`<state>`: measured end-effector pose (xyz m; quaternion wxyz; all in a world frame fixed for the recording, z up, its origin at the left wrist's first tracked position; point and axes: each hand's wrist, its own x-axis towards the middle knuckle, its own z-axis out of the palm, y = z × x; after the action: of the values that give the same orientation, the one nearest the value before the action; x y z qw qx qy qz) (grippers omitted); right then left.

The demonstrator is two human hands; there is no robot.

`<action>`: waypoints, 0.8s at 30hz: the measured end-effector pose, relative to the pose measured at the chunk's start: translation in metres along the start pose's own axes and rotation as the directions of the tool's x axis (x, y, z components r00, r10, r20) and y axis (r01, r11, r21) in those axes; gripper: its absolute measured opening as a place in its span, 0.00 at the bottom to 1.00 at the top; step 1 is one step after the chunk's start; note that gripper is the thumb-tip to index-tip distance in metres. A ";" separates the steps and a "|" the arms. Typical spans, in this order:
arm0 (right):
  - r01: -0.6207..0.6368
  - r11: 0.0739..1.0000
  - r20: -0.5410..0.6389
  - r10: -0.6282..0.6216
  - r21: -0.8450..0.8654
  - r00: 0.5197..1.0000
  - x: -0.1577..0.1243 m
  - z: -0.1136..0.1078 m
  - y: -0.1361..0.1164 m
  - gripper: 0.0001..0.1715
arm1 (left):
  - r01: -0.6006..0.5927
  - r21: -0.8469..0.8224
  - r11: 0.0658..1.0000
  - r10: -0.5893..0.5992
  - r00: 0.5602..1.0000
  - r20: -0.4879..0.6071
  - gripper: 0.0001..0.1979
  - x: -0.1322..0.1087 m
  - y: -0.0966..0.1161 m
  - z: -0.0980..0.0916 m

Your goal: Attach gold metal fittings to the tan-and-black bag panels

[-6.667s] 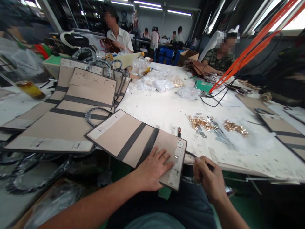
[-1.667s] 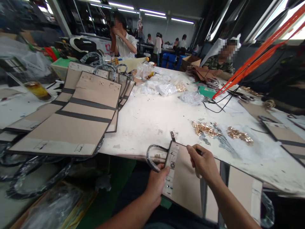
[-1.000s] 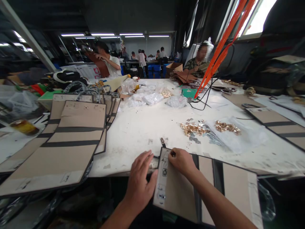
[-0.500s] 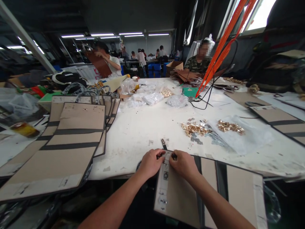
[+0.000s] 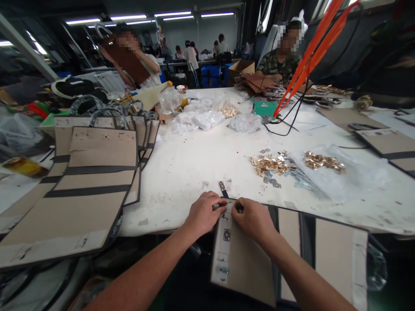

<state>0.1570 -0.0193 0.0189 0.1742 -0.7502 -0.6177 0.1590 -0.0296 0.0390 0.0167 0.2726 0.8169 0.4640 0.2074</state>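
Note:
A beige bag panel (image 5: 249,268) with black fold bands lies over the front table edge, its near part hanging below the tabletop. Along its left side runs a pale strip (image 5: 221,252) with a small square metal plate and short dark slots. My left hand (image 5: 205,215) is closed at the strip's top end, thumb and fingers pinching the panel's edge. Facing it, my right hand (image 5: 252,218) curls closed on the same strip, a dark bit showing between its fingers that I cannot make out. A black strap with a metal end (image 5: 223,188) sticks out beyond the panel's top edge.
Stacked bag panels (image 5: 94,216) with plastic-wrapped handles lie at left. Gold metal pieces (image 5: 270,164) and a plastic sheet (image 5: 343,181) bearing more are at right. Behind are clear bags (image 5: 209,119), a green box (image 5: 264,108) and hanging orange strips (image 5: 311,56). Two co-workers sit across.
The camera view has tilted down slightly, so the scene sits higher. Both hands stay at the strip's top end with little movement. The co-worker at back left has lifted a brown piece.

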 end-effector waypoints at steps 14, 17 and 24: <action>0.167 0.986 -0.104 -0.165 0.008 0.981 -0.035 0.011 0.009 0.07 | -0.367 0.344 0.864 0.348 0.930 0.116 0.23 -0.036 -0.010 0.002; 0.183 0.983 -0.118 -0.180 0.012 0.976 -0.043 0.015 0.010 0.10 | -0.382 0.373 0.846 0.352 0.924 0.147 0.24 -0.037 -0.011 -0.001; 0.197 0.979 -0.172 -0.202 -0.043 0.964 -0.047 0.021 0.007 0.11 | -0.412 0.451 0.792 0.386 0.909 0.154 0.25 -0.039 -0.012 0.003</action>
<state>0.1446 -0.0648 -0.0020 0.2336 -0.6974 -0.6744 0.0660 -0.0547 0.0093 0.0031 0.0270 0.9430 0.3099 0.1183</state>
